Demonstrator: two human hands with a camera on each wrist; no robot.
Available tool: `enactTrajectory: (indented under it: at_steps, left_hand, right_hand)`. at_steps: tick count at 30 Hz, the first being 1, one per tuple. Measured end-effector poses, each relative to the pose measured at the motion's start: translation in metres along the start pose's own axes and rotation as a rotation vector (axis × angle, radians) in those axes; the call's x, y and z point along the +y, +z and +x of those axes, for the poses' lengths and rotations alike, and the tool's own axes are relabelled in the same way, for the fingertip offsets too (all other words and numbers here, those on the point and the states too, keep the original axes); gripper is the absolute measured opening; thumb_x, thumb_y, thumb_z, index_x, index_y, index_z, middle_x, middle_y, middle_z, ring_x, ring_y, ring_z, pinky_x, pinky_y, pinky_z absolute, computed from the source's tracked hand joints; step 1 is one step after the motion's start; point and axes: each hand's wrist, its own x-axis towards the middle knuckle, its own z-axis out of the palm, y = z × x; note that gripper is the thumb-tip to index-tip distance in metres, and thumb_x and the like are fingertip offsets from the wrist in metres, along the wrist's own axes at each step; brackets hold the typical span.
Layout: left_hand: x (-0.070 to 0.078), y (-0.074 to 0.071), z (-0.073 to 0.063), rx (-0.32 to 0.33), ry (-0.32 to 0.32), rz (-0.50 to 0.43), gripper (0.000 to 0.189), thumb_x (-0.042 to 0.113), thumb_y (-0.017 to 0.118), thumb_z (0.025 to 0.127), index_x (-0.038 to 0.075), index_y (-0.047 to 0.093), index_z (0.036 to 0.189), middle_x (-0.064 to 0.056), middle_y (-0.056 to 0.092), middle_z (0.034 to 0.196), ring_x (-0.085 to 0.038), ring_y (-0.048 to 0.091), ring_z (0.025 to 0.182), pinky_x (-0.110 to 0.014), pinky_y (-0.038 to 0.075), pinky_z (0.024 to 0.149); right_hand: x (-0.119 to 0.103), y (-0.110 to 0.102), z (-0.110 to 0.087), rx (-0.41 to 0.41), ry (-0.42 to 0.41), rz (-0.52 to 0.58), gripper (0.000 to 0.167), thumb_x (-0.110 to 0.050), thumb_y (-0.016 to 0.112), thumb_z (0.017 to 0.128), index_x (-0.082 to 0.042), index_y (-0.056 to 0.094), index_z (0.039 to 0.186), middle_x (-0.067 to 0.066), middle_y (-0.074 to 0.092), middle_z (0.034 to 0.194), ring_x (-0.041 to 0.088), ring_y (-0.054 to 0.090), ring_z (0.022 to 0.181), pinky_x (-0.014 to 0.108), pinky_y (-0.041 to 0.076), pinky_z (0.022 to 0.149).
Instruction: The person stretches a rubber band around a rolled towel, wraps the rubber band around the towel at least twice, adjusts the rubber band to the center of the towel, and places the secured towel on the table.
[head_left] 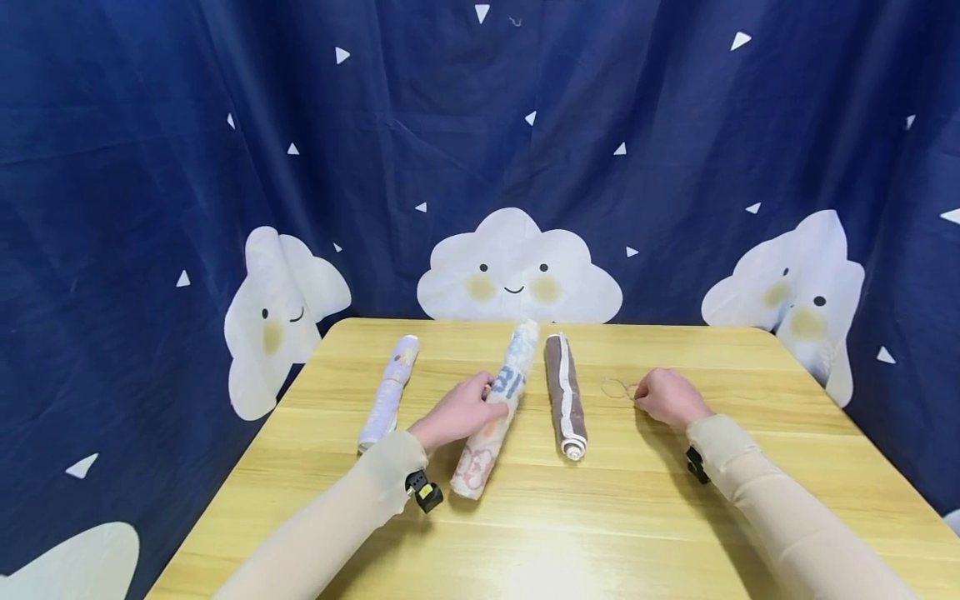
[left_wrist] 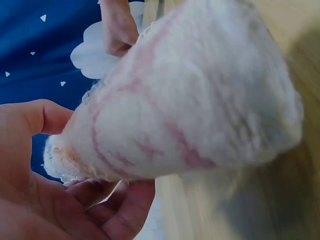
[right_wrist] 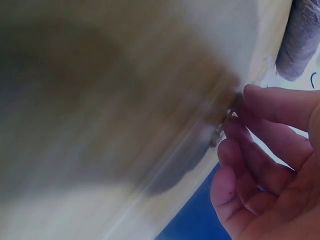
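Left grip (head_left: 459, 410), with a lilac roll (head_left: 388, 395) at its nine o'clock, curls thumb and fingers round a white patterned roll (head_left: 510, 385), whose far end points toward one o'clock. At three o'clock from this, a brown roll (head_left: 566, 396) lies on the wood-grain counter (head_left: 600, 508). Farther toward three o'clock, a thin loop (head_left: 621, 397) is pinched between the fingertips of the right grip (head_left: 671, 398).

Pale rolled towel (head_left: 491, 432): large blue characters (head_left: 507, 382), look like "BI"; letters or digits, cannot tell surely.
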Motion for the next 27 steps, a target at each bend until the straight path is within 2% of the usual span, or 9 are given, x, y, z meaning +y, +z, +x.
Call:
enactTrajectory:
  at_steps: [7,10,14,22,27]
  left_hand:
    - [-0.001,-0.002,-0.007,0.007,0.023,0.053,0.038,0.031,0.065,0.089,0.015,0.053,0.121,-0.004,0.064,0.105,-0.019,0.062,0.089,-0.035,0.053,0.077]
    - [-0.002,-0.003,-0.009,0.013,0.031,0.078,0.038,0.031,0.065,0.090,0.014,0.052,0.121,-0.004,0.064,0.105,-0.019,0.061,0.089,-0.035,0.052,0.077]
    - [-0.003,-0.005,-0.012,0.018,0.036,0.094,0.039,0.033,0.065,0.090,0.013,0.051,0.121,-0.005,0.063,0.106,-0.019,0.061,0.089,-0.035,0.052,0.077]
    - [-0.004,-0.005,-0.015,-0.002,0.059,0.049,0.037,0.031,0.064,0.089,0.013,0.048,0.118,-0.007,0.063,0.107,-0.020,0.062,0.088,-0.036,0.053,0.075]
    - [-0.004,-0.005,-0.017,-0.022,0.073,0.037,0.034,0.027,0.062,0.090,0.016,0.044,0.117,-0.009,0.062,0.113,-0.022,0.063,0.094,-0.038,0.054,0.076]
  right_hand:
    - [-0.002,0.002,0.003,0.003,0.026,-0.055,0.013,-0.006,0.065,0.078,-0.010,0.077,0.076,0.012,0.075,0.087,0.026,0.066,0.078,0.048,0.054,0.074]
    - [-0.004,0.001,0.001,-0.011,0.036,-0.054,0.014,-0.006,0.063,0.078,-0.011,0.074,0.072,0.009,0.073,0.083,0.024,0.063,0.074,0.045,0.053,0.069]
    - [-0.007,-0.002,-0.004,-0.035,0.059,-0.018,0.011,-0.009,0.065,0.079,-0.012,0.070,0.070,0.003,0.068,0.076,0.019,0.056,0.068,0.037,0.047,0.063]
    - [-0.007,-0.004,-0.011,-0.028,0.054,0.043,0.017,-0.020,0.069,0.087,-0.012,0.065,0.073,0.001,0.063,0.073,0.019,0.054,0.068,0.036,0.044,0.067]
    - [-0.008,-0.006,-0.016,-0.030,0.060,0.126,0.019,-0.021,0.071,0.088,-0.011,0.063,0.074,0.000,0.059,0.070,0.017,0.050,0.064,0.032,0.040,0.061]
